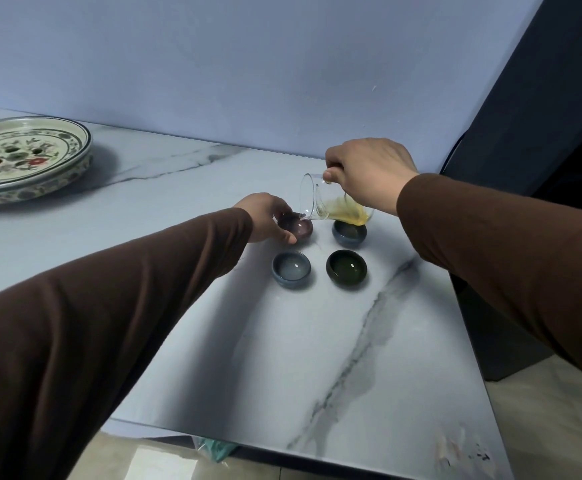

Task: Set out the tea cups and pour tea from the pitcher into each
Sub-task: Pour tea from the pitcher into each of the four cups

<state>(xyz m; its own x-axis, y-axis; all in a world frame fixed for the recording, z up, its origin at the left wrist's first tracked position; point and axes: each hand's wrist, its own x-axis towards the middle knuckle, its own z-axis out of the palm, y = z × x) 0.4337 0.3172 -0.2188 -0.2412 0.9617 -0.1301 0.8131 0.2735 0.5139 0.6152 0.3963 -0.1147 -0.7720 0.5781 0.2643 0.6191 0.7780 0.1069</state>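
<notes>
I see bare table (369,358) toward the near edge, the four cups clustered mid-table. My right hand (369,171) is clamped on the tilted glass pitcher (331,202), yellow tea inside, spout over the purple cup (296,227). My left hand (265,216) pinches that cup's rim.

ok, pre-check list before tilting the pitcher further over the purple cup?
1. Right hand grips glass pitcher: ok.
2. Spout over purple cup: ok.
3. Left hand steadies that cup: ok.
4. Tea left in pitcher: ok, yellow liquid visible.
5. Purple cup's fill level: cannot tell.
6. Blue-grey cup, green cup and far blue cup upright, apart: ok.
</notes>
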